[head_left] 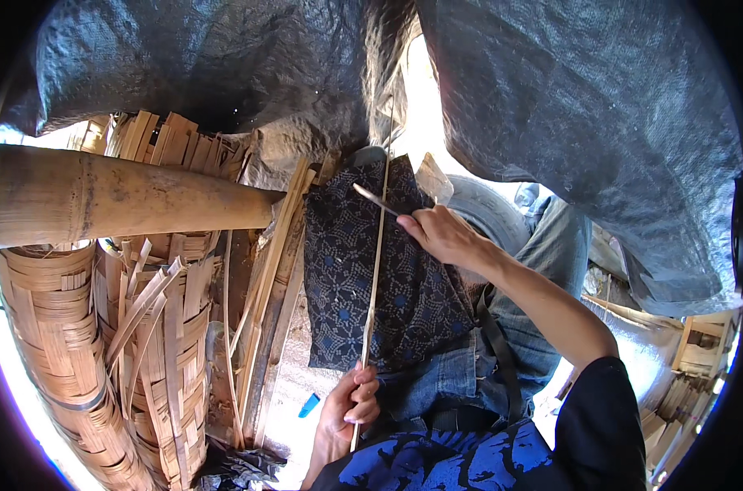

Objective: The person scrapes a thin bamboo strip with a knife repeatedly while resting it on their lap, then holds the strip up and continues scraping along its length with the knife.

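My left hand (349, 403) is closed around the lower part of a long, thin bamboo strip (376, 278), close to my body. The strip runs up over a dark patterned cloth (421, 303) spread on my lap, and its far end reaches toward the gap between the tarps. My right hand (447, 236) grips a knife (373, 197), with the thumb stretched along it. Its narrow blade points up and left and crosses the strip; whether the two touch I cannot tell. The knife's handle is hidden in my fist.
Woven bamboo baskets (60, 327) stand at the left, with a thick bamboo pole (134, 196) across them. Split bamboo lengths (277, 245) lean beside my lap. Dark tarps (584, 98) hang ahead. A tyre (490, 214) lies beyond my right wrist. A small blue piece (308, 405) lies near my left hand.
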The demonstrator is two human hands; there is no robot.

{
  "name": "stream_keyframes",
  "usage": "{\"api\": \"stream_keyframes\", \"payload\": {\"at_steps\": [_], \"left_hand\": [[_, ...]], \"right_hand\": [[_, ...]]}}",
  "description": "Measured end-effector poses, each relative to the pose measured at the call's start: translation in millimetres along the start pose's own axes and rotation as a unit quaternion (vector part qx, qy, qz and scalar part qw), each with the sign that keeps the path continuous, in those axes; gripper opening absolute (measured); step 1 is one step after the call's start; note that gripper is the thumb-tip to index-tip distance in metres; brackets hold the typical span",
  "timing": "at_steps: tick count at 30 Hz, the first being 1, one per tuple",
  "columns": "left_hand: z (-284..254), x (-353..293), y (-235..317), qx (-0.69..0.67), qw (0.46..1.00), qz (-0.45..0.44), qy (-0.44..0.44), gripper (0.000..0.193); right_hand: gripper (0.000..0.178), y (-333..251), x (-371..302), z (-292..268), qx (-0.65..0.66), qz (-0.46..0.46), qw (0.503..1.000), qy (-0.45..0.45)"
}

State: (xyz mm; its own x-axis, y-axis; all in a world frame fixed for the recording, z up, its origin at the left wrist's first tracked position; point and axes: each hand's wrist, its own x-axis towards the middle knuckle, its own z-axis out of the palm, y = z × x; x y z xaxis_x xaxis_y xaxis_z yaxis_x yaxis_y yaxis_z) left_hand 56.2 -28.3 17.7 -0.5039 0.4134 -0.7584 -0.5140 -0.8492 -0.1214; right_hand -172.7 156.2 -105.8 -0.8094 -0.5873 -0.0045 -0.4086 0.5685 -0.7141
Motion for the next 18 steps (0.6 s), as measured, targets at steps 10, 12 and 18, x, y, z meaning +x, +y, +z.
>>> {"api": "stream_keyframes", "payload": {"at_steps": [10, 12, 18], "left_hand": [[-11.5, -14.8, -7.8, -0.055, 0.997, -0.027, -0.036, 0.026], [-7.8, -5.9, -6.3, -0.054, 0.998, -0.021, -0.031, 0.026], [5.0, 30.5, 13.6, -0.02, 0.999, -0.037, -0.034, 0.026]], "right_hand": [[0.036, 45.6, 56.3, -24.2, -0.007, 0.132, 0.967, 0.217], [0.036, 23.4, 31.1, -35.8, -0.046, 0.04, 0.99, 0.131], [0.041, -44.9, -44.1, -39.8, 0.115, 0.087, 0.989, -0.037]]}}
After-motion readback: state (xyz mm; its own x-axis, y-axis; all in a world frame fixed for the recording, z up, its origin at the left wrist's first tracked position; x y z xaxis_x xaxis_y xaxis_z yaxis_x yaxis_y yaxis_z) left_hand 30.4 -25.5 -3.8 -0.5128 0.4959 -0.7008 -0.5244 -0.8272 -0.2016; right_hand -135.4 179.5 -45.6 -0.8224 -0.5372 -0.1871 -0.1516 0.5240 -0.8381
